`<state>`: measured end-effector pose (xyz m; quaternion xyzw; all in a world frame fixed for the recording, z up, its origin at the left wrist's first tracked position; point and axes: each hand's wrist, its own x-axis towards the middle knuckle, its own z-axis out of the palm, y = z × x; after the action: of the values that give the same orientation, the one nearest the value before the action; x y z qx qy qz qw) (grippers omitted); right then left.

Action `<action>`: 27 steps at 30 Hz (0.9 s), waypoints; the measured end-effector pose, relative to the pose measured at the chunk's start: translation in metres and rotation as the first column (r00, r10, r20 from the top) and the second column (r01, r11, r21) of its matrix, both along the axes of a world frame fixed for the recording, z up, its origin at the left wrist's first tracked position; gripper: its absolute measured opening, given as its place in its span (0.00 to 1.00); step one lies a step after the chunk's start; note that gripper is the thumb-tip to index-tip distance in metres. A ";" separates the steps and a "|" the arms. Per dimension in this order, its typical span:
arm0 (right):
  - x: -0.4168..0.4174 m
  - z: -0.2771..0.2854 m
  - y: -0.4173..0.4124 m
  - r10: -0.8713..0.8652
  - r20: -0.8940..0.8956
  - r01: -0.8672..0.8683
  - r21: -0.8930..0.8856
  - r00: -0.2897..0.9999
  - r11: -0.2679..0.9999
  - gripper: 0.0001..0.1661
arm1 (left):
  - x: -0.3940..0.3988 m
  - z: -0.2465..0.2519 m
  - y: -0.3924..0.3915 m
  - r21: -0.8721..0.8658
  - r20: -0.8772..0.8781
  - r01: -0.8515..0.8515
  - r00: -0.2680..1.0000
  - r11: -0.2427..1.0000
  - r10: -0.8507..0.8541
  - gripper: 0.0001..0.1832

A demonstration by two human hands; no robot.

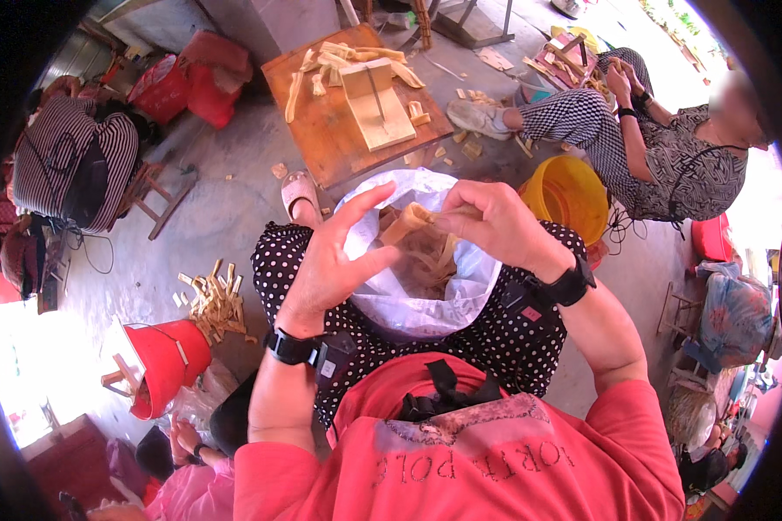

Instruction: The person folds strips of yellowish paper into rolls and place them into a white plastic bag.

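Observation:
Over a container lined with white plastic point(401, 319) between my knees, my right hand point(505, 225) pinches the end of a curled, pale yellow strip of what looks like dried plant material point(409, 221). My left hand point(332, 264) is at the other side of the container, thumb and fingers spread and nothing between them. Thin, brownish strips point(430, 264) lie inside the liner below the curled piece. Both wrists wear black bands.
Ahead, a wooden table point(306, 140) holds an L-shaped wooden block point(378, 107) and several pale strips point(332, 58). A yellow bucket point(570, 198) stands by my right knee. A tipped red bucket point(176, 355) and piled strips point(218, 299) are at left. Several people sit nearby.

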<state>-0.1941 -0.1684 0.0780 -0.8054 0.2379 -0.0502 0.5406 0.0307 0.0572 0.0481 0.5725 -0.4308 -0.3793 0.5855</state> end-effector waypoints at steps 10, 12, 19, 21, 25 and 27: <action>0.007 -0.007 0.000 0.006 0.060 -0.004 -0.038 0.998 0.999 0.13 | 0.024 -0.030 -0.039 0.100 -0.349 0.253 0.914 0.962 -0.204 0.11; 0.004 -0.017 -0.004 0.019 0.023 -0.019 0.018 1.000 1.000 0.13 | 0.020 -0.040 -0.041 0.090 -0.419 0.276 0.882 0.957 -0.215 0.13; 0.028 -0.031 -0.037 0.109 -0.072 -0.106 0.037 0.991 0.994 0.14 | 0.033 -0.041 -0.058 0.080 -0.486 0.238 0.857 0.968 -0.170 0.17; 0.032 -0.045 -0.051 0.131 -0.018 -0.131 0.002 0.991 0.991 0.14 | 0.043 -0.050 -0.066 0.110 -0.464 0.206 0.876 0.972 -0.133 0.14; 0.042 -0.054 -0.072 0.124 -0.036 -0.118 0.129 0.992 0.985 0.13 | 0.065 -0.078 -0.079 0.134 -0.574 0.214 0.813 0.968 -0.100 0.10; 0.053 -0.056 -0.084 0.110 -0.050 -0.100 0.166 0.993 0.981 0.13 | 0.076 -0.088 -0.084 0.136 -0.628 0.226 0.773 0.965 -0.092 0.08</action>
<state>-0.1408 -0.2521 0.0218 -0.7708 0.2144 0.0219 0.5995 0.1066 -0.0264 -0.0400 0.4354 -0.2222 -0.6355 0.5976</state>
